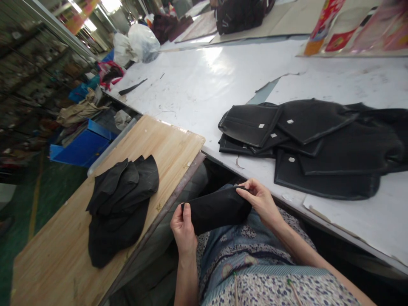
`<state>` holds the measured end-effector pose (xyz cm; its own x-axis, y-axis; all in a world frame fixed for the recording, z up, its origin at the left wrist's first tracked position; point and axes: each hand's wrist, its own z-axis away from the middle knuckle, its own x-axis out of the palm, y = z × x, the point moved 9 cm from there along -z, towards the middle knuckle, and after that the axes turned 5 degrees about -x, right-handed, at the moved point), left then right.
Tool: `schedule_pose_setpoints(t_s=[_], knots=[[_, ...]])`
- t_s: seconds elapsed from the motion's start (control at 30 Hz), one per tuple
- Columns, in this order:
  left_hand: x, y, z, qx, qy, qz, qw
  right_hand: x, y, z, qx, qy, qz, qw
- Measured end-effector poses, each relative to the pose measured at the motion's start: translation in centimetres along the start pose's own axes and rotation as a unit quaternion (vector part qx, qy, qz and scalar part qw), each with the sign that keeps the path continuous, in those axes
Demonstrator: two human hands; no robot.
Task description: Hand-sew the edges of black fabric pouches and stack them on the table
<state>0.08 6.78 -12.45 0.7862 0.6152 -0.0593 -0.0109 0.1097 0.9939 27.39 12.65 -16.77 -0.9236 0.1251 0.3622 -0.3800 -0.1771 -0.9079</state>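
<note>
A black fabric piece [219,210] is stretched between my two hands above my lap. My left hand [185,229] pinches its left end, thumb on top. At the upper right corner, my right hand [259,199] grips the edge between thumb and fingers. Several similar black pieces [124,204] lie fanned out and overlapping on the wooden board [172,140] to the left. On the white table [197,80] to the right is a pile of black sewn panels [347,144], some with small white tags.
A blue bin [83,144] stands on the floor beyond the board. White plastic bags [140,42] sit at the table's far left, with a dark strip [133,87] nearby. A black backpack [239,17] and colourful packaging [360,29] are at the back.
</note>
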Motion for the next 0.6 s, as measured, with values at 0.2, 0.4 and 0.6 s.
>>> schedule_pose_setpoints(t_s=[0.2,0.4,0.6], knots=[[-0.26,-0.15,-0.04,-0.006,0.005,0.005,1.0,0.1,-0.46,0.13,0.02,-0.029,-0.004,0.999],[-0.42,-0.62,0.04,-0.015,0.004,0.02,1.0,-0.49,-0.56,0.08,-0.003,-0.004,0.012,1.0],[-0.48,-0.88,0.22,-0.031,0.011,0.041,0.999,-0.38,-0.67,0.28,0.004,0.008,-0.012,1.0]])
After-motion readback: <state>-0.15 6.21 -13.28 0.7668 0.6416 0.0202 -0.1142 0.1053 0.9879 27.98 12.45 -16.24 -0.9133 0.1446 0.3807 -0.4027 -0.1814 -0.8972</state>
